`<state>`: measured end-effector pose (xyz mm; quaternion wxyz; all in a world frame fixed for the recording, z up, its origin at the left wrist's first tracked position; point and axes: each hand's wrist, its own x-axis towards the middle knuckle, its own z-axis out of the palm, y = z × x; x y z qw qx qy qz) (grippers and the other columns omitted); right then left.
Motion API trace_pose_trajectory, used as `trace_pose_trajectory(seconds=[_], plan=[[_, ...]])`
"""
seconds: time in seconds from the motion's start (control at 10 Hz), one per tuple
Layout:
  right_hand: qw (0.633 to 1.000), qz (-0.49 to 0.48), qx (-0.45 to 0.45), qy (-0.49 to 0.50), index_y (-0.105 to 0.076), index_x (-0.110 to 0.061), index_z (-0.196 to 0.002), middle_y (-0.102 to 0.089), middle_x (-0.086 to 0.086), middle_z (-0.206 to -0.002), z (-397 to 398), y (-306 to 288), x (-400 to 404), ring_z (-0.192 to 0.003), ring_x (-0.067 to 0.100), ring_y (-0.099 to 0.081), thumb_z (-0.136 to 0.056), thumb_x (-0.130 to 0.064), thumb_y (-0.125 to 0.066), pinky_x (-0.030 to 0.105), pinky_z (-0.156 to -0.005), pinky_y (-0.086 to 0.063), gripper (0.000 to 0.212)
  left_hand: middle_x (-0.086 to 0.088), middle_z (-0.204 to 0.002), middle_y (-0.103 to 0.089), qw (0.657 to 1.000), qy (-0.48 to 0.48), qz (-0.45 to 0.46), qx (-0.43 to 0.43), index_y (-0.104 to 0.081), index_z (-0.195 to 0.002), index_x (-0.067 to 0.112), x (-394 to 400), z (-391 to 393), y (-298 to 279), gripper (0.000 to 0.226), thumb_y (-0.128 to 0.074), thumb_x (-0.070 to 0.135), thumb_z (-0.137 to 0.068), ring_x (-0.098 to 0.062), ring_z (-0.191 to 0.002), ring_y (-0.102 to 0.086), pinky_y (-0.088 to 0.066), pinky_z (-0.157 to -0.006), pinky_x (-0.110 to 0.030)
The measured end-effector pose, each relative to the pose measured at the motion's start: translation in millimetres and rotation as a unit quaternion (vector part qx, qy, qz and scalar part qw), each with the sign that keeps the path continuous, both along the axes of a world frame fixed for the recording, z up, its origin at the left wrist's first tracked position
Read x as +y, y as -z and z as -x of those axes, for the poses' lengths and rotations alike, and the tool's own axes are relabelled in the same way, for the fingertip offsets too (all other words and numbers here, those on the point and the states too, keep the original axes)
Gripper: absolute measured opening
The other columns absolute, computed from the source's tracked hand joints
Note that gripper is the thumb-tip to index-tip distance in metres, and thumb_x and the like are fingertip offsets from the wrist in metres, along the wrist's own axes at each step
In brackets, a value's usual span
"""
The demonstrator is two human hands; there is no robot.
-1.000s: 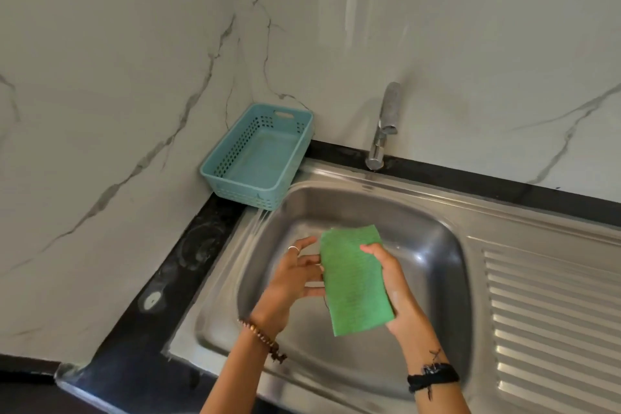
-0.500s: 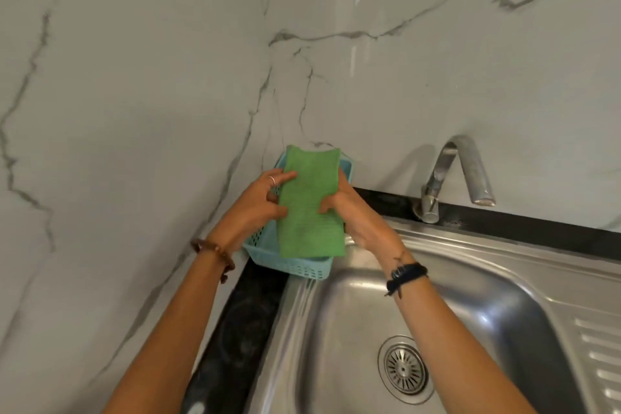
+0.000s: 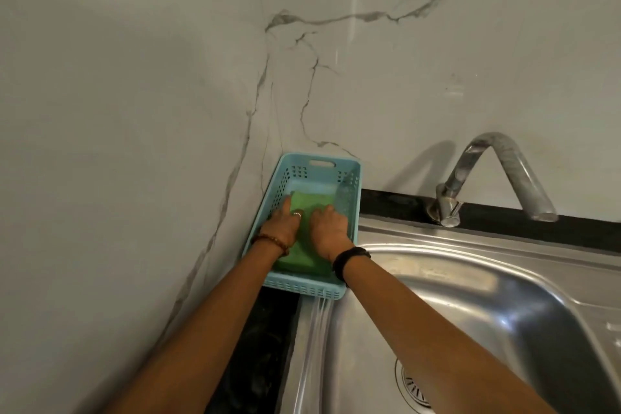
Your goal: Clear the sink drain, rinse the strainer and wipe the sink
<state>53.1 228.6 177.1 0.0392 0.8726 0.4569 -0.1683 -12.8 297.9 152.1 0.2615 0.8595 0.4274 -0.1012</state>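
Observation:
A folded green cloth [image 3: 312, 204] lies flat on the bottom of a light blue perforated basket [image 3: 302, 288] in the wall corner, left of the steel sink [image 3: 470, 292]. Both hands are down inside the basket on the cloth. My left hand [image 3: 284, 222], with a ring and a bead bracelet, holds its left edge. My right hand [image 3: 329, 228], with a black wristband, has its fingers curled on the right side. The drain strainer [image 3: 411, 386] sits in the sink bottom, partly hidden behind my right forearm.
A curved chrome tap [image 3: 500, 175] stands behind the sink on a black counter strip [image 3: 396, 203]. Marble-patterned walls close in at the left and the back. Black counter [image 3: 262, 346] runs along the sink's left rim.
Both hands carried the green cloth from over the sink bowl up and left to the basket, then lowered it onto the basket's bottom. The view shifted left and closer to the corner.

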Motion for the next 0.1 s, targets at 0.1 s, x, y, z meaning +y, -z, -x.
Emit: trace_pose_trajectory(seconds=[0.1], plan=[[0.994,-0.106,0.009,0.000,-0.053,-0.001,-0.119,-0.054,0.017,-0.126,3.1,-20.1,-3.5,-0.116,0.030,-0.055,-0.096,-0.007,-0.041,0.034,-0.092,-0.047,0.026,-0.017,-0.147,-0.032,0.996,-0.009,-0.077,-0.053,-0.038,-0.135,0.008,-11.7,-0.3,-13.2,0.040,-0.039,0.014,-0.095,-0.034,-0.127,-0.042,-0.040,-0.101,-0.043]])
